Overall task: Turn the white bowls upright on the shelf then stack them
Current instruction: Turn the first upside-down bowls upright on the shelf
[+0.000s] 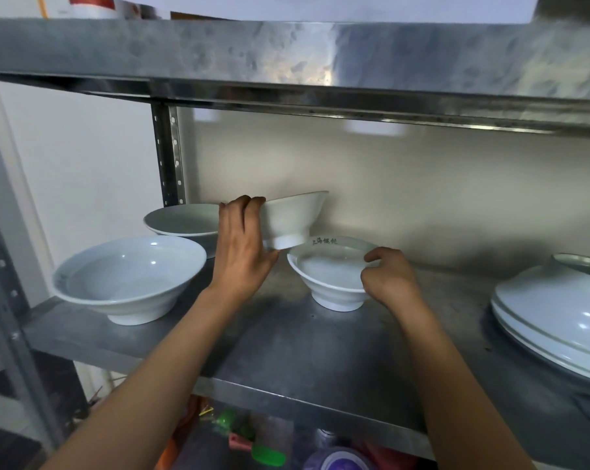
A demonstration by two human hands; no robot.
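Your left hand point(242, 245) grips the lifted bowl point(295, 218) at frame centre, upright, foot just above and left of the far rim of the shelf bowl point(330, 276) your right hand point(388, 278) pinches: nest it down-right.

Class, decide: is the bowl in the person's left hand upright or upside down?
Upright: the lifted bowl has its rim on top and foot underneath, gripped by the left hand.
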